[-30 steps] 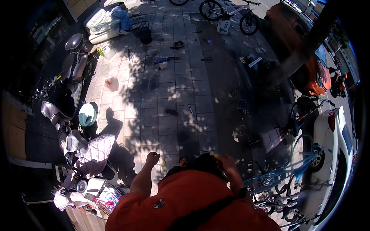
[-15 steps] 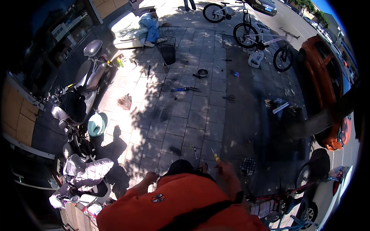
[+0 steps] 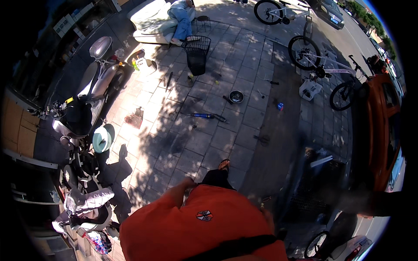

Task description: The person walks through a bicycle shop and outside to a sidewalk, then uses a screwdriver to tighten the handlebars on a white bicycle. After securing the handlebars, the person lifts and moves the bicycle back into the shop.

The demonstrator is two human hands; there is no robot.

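My left hand point(image 3: 188, 182) hangs at my waist, above the paving and beside my dark trouser leg. It is small and blurred, and I cannot make out its fingers. Low on my right side, my right hand point(image 3: 267, 214) is partly hidden by my orange shirt. It is closed on a screwdriver point(image 3: 262, 205), of which only a bit of yellow handle shows. Ahead of me on the paving lie a blue and black pump-like tool point(image 3: 204, 115) and a round metal bowl point(image 3: 236, 97) with small items in it. My sandalled foot point(image 3: 224, 164) is stepping forward.
A motor scooter point(image 3: 93, 80) and a pale green basin point(image 3: 102, 139) are on the left. A black wire basket point(image 3: 197, 55) stands ahead, near a person point(image 3: 180, 19) on a white sofa point(image 3: 150, 24). White bicycles point(image 3: 322, 65) and an orange car point(image 3: 383, 130) stand right.
I have moved forward, so the bowl, pump-like tool and basket are nearer. My right hand has dropped back to my side with the screwdriver; my left hand has swung forward.
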